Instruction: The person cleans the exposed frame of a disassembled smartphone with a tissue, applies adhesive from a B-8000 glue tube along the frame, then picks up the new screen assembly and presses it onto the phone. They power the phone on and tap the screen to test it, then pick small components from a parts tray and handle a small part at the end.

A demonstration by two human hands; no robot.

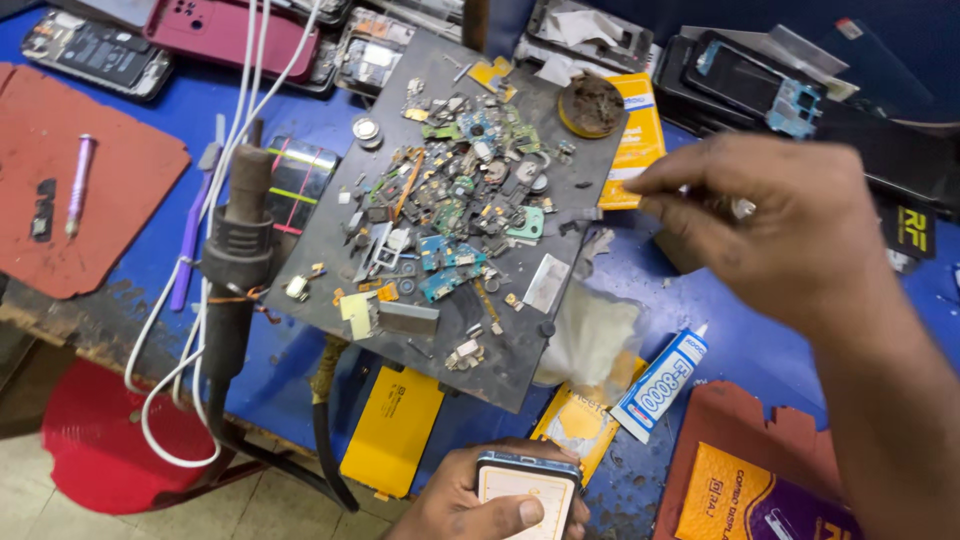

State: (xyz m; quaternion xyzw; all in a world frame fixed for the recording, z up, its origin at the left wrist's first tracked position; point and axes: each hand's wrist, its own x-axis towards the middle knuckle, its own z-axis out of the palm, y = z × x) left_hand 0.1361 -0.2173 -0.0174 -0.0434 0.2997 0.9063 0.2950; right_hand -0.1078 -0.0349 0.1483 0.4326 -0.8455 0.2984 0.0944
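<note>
- Left hand [455, 505], bottom centre, has its grip closed around a phone [527, 490], partly cut off by the frame edge.
- Right hand [790, 235], upper right, pinches something blurred, unidentifiable, above the blue bench [760, 340].
- Dark tray [330, 215] of parts lies between.

mat [330, 240] center, parts pile [450, 200] on it | hot-air tool [235, 260] 9 o'clock | glue tube [660, 385] 4 o'clock | phone [525, 490] 6 o'clock

Two bare hands, nothing worn.
Left hand [470, 500] and right hand [790, 235] show no gloves; right forearm bare, no sleeve visible.
</note>
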